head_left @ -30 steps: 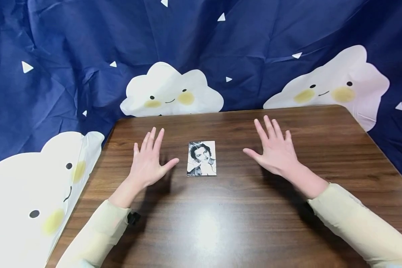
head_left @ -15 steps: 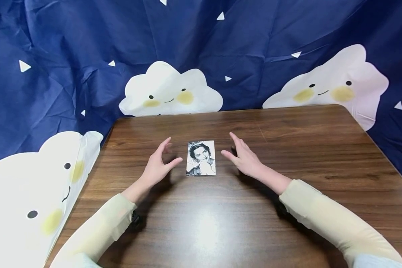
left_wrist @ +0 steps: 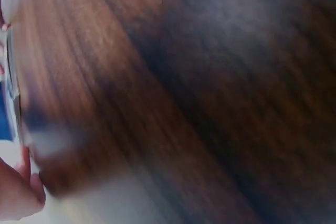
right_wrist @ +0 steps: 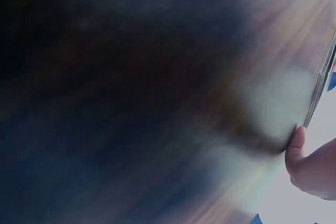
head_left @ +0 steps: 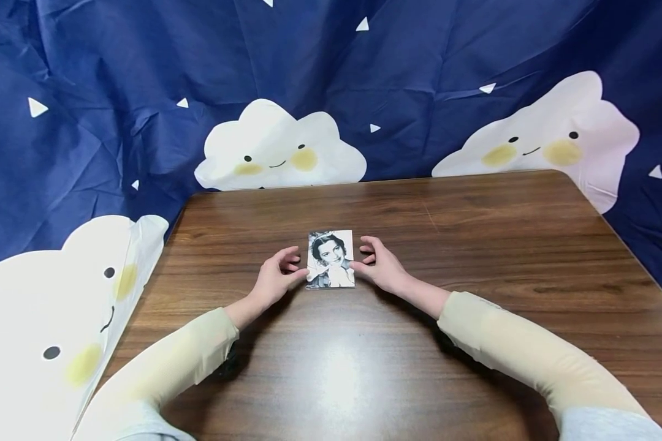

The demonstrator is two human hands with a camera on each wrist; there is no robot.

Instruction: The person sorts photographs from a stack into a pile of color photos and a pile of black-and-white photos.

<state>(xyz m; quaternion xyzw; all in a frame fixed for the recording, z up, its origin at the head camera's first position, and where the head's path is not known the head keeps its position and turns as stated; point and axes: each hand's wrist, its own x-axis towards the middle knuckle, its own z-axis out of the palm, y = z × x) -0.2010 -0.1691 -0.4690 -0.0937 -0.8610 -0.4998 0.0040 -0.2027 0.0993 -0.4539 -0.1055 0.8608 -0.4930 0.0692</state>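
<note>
A small upright-format picture card (head_left: 331, 260) with a black-and-white portrait lies flat on the brown wooden table. Its edge looks layered in the right wrist view, so it may be a booklet or a stack; I cannot tell. At its left side is my left hand (head_left: 273, 282), the thumb reaching its left edge near the lower corner. My right hand (head_left: 386, 267) mirrors this, its thumb at the right edge. The other fingers of both hands bend loosely and stay a little apart from the card's sides. The left wrist view catches the card edge (left_wrist: 14, 103) beside a thumb.
The wood-grain table (head_left: 474, 245) extends around the card, with a bright light reflection near its front. Behind it hangs a dark blue cloth (head_left: 397, 55) printed with smiling white clouds and small triangles. Light sleeves cover both forearms.
Both hands have come inward from spread positions on either side, and their straight fingers now bend. The thumbs have reached the card's edges. The card lies in the same spot.
</note>
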